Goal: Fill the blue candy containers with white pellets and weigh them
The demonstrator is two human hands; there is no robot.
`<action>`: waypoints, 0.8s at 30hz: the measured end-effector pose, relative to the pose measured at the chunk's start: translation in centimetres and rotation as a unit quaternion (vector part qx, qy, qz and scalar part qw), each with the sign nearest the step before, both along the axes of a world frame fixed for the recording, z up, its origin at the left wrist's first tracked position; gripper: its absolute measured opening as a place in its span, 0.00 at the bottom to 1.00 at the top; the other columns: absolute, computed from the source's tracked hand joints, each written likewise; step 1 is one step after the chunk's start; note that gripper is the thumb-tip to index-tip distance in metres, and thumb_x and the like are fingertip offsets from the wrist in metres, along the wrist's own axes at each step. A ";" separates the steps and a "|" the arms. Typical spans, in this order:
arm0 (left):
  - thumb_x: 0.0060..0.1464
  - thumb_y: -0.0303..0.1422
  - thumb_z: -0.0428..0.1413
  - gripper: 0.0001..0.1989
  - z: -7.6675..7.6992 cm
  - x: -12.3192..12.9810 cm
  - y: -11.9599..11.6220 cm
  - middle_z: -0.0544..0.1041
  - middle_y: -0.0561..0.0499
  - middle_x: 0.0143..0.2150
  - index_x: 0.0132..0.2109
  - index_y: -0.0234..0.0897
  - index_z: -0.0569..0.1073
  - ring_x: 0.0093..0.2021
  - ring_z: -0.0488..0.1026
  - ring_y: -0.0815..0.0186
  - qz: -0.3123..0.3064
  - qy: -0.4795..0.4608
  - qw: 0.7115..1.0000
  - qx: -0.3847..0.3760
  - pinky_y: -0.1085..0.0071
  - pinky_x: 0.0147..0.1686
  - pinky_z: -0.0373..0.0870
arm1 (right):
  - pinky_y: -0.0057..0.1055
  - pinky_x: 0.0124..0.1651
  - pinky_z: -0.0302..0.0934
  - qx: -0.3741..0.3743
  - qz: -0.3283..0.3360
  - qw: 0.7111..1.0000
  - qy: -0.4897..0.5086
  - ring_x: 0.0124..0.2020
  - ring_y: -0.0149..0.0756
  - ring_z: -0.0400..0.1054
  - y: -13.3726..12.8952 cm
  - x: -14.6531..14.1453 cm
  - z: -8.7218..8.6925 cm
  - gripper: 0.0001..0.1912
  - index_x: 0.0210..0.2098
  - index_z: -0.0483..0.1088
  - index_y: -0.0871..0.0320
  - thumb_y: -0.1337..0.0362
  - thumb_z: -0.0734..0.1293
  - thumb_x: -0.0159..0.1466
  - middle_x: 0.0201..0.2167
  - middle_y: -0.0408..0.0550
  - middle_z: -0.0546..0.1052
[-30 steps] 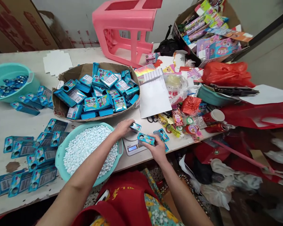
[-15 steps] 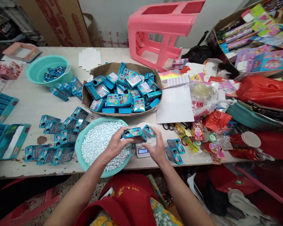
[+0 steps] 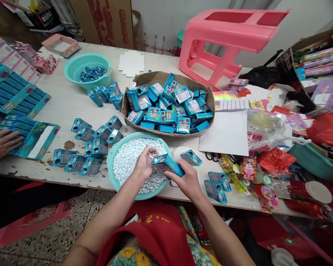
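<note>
My right hand (image 3: 186, 178) grips a blue box (image 3: 168, 164) tilted over the right side of a teal basin (image 3: 111, 173). My left hand (image 3: 145, 162) is at the box's left end, palm turned up and fingers curled, with a few white candies (image 3: 154, 150) by its fingertips. The basin is filled with small white candies. Another blue box (image 3: 191, 157) lies on the scale (image 3: 179, 152), just beyond my right hand. The scale's front is mostly hidden behind my hand and the held box.
Behind the basin sits a carton (image 3: 166, 133) heaped with blue boxes. More boxes (image 3: 84, 166) stand left, and a few (image 3: 216, 188) lie right. Another person's hand (image 3: 5, 144) rests on blue packs at far left. A pink stool (image 3: 227, 33) lies behind.
One box now lies on the scale. The other has passed to my right hand and is tilted over the basin. My left hand has turned palm up. Another person's hand has appeared; the view has shifted.
</note>
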State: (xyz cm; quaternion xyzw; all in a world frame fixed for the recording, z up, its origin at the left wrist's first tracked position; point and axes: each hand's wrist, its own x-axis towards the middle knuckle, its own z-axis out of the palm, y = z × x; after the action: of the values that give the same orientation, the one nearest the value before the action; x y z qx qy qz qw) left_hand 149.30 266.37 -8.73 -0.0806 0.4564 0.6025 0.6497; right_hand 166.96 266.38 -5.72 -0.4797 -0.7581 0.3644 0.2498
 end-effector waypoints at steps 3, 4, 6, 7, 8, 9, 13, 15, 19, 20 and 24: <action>0.52 0.41 0.57 0.14 0.3 -0.1 -0.4 0.73 0.49 0.28 0.31 0.31 0.73 0.28 0.71 0.68 0.005 -0.005 1.000 0.015 0.72 0.30 0.69 | 0.34 0.38 0.62 -0.013 -0.012 1.000 0.021 0.35 0.40 0.68 -0.1 0.0 0.2 0.17 0.40 0.71 0.54 0.52 0.71 0.56 0.32 0.46 0.74; 0.52 0.41 0.58 0.14 0.5 -0.1 -0.4 0.73 0.49 0.28 0.31 0.31 0.73 0.29 0.71 0.68 0.003 -0.001 1.000 0.022 0.72 0.30 0.69 | 0.34 0.38 0.62 -0.016 -0.019 0.999 0.025 0.35 0.40 0.68 -0.1 0.0 0.1 0.17 0.40 0.71 0.54 0.52 0.71 0.55 0.33 0.46 0.74; 0.50 0.38 0.59 0.12 0.8 -0.1 -0.5 0.73 0.49 0.29 0.32 0.32 0.73 0.30 0.71 0.68 -0.001 0.009 0.999 0.035 0.72 0.31 0.70 | 0.34 0.38 0.62 -0.028 -0.031 0.999 0.033 0.35 0.40 0.68 0.0 -0.1 -0.3 0.17 0.40 0.72 0.55 0.52 0.72 0.55 0.33 0.46 0.74; 0.50 0.36 0.59 0.10 0.9 -0.1 -0.5 0.73 0.49 0.30 0.32 0.32 0.73 0.31 0.71 0.68 -0.002 0.014 0.999 0.041 0.72 0.32 0.70 | 0.34 0.38 0.62 -0.038 -0.038 0.998 0.040 0.35 0.39 0.68 0.1 -0.2 -0.6 0.17 0.40 0.72 0.55 0.53 0.72 0.55 0.33 0.46 0.74; 0.49 0.34 0.60 0.09 1.0 -0.2 -0.4 0.73 0.49 0.31 0.32 0.32 0.74 0.31 0.71 0.69 0.001 0.019 0.999 0.048 0.73 0.32 0.69 | 0.34 0.38 0.62 -0.050 -0.043 0.997 0.051 0.35 0.39 0.68 0.1 -0.2 -0.9 0.17 0.40 0.72 0.55 0.53 0.72 0.55 0.33 0.45 0.74; 0.49 0.33 0.60 0.07 1.1 -0.4 -0.4 0.73 0.49 0.31 0.33 0.31 0.74 0.32 0.71 0.69 0.005 0.026 0.998 0.052 0.74 0.33 0.69 | 0.34 0.39 0.62 -0.063 -0.047 0.995 0.065 0.35 0.39 0.68 0.0 -0.2 -1.1 0.17 0.41 0.72 0.55 0.54 0.72 0.54 0.34 0.45 0.74; 0.45 0.31 0.62 0.11 1.3 -1.8 -0.3 0.70 0.51 0.29 0.36 0.30 0.74 0.25 0.67 0.76 -0.008 0.070 0.996 0.063 0.80 0.21 0.62 | 0.36 0.43 0.64 -0.131 -0.070 0.973 0.177 0.39 0.41 0.69 -0.2 0.2 -2.1 0.19 0.42 0.71 0.54 0.56 0.74 0.52 0.37 0.45 0.75; 0.44 0.35 0.63 0.15 1.5 -2.9 -0.4 0.66 0.55 0.25 0.38 0.31 0.73 0.19 0.59 0.79 -0.052 0.111 0.991 0.058 0.82 0.15 0.49 | 0.37 0.44 0.65 -0.166 -0.090 0.950 0.247 0.40 0.41 0.70 0.0 0.3 -2.6 0.20 0.41 0.70 0.54 0.57 0.74 0.51 0.37 0.44 0.75; 0.47 0.43 0.60 0.17 2.5 -5.0 -0.7 0.58 0.59 0.20 0.35 0.31 0.72 0.15 0.48 0.81 -0.121 0.231 0.964 0.055 0.80 0.15 0.38 | 0.37 0.46 0.63 -0.175 -0.110 0.940 0.271 0.40 0.41 0.70 0.9 -0.8 -3.3 0.19 0.40 0.70 0.54 0.60 0.75 0.50 0.36 0.44 0.76; 0.48 0.44 0.60 0.17 2.9 -5.3 -0.7 0.58 0.59 0.20 0.34 0.31 0.72 0.15 0.47 0.81 -0.132 0.255 0.956 0.064 0.80 0.15 0.37 | 0.37 0.46 0.63 -0.171 -0.108 0.941 0.270 0.40 0.40 0.69 1.1 -1.2 -3.4 0.19 0.39 0.70 0.54 0.61 0.75 0.50 0.36 0.43 0.76; 0.52 0.42 0.57 0.14 4.7 -6.3 -1.1 0.63 0.56 0.23 0.37 0.34 0.73 0.17 0.52 0.78 -0.178 0.346 0.915 0.106 0.78 0.17 0.44 | 0.36 0.45 0.63 -0.170 -0.101 0.939 0.281 0.39 0.40 0.69 1.6 -3.0 -3.1 0.20 0.40 0.70 0.54 0.60 0.75 0.49 0.36 0.43 0.76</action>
State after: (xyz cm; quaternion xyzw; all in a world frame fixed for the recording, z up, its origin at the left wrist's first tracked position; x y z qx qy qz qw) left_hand 143.02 265.31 -4.05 0.2852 0.5932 0.5119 0.5521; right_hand 164.01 268.00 -8.80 -0.4670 -0.5311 0.5807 0.4032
